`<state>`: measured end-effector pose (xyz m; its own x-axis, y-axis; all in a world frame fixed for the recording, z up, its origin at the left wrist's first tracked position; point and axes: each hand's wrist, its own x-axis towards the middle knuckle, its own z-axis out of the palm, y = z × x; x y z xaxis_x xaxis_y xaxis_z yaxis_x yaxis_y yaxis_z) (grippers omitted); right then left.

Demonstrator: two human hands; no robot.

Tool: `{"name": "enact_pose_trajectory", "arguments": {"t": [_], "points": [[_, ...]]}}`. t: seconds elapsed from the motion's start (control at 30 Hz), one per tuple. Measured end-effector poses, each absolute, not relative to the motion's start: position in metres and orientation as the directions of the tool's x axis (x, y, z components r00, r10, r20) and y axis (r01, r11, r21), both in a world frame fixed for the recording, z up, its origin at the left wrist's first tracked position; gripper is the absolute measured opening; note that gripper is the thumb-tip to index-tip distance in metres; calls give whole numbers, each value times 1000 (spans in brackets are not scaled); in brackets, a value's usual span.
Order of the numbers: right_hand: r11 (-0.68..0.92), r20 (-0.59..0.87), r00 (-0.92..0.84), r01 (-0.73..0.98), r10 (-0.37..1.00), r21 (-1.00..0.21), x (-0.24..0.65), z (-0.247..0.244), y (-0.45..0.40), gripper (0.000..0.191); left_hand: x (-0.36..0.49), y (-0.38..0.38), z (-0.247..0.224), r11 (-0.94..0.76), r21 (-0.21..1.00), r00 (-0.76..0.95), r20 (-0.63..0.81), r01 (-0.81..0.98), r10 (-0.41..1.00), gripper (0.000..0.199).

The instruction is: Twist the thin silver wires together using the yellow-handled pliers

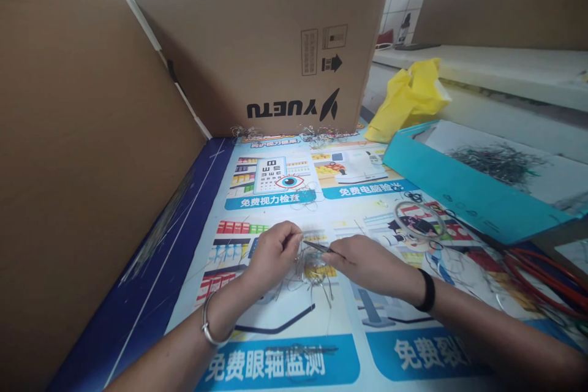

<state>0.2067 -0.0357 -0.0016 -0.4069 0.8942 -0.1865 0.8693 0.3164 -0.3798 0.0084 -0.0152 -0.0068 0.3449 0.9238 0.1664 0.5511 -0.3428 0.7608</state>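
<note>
My left hand (274, 252), with a silver bangle on its wrist, is closed in a pinch. What lies between its fingertips is too small to make out. Just to the right, my right hand (367, 264) is wrapped round dark, slim-nosed pliers (316, 247), whose tip points left and comes close to the left fingertips. Their handles are mostly hidden in the palm. Thin bent wires (324, 288) lie loosely tangled on the printed sheet (340, 318) below both hands. Nearer to me is a flat bundle of short dark wires (301, 350).
Cardboard panels (257, 43) stand at the back and left. At right, a turquoise box (459, 187) holds a heap of thin wires (498, 162); a yellow bag (408, 101) sits behind it. A coil of clear tubing (420, 220) and red cords (542, 278) lie at right.
</note>
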Motion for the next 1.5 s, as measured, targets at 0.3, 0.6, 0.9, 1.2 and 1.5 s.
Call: {"name": "enact_pose_trajectory", "arguments": {"t": [0.3,0.6,0.9,1.2,1.5], "points": [[316,-173,-403,868,899,-383,206,5,-41,43,8,-16,-10,-341,763,323,183,549,929,13],[303,-159,-394,861,905,-408,207,0,-40,44,8,-16,-13,-331,790,309,188,516,932,13],[282,-168,-379,863,910,-419,207,0,-40,44,9,-16,-13,-330,790,316,183,516,931,13],[283,-169,-387,854,907,-437,207,0,-39,43,9,-16,-15,-336,788,320,187,516,929,13],[290,-185,-381,877,906,-384,206,0,-38,41,8,-17,-12,-374,744,344,204,554,916,14]]}}
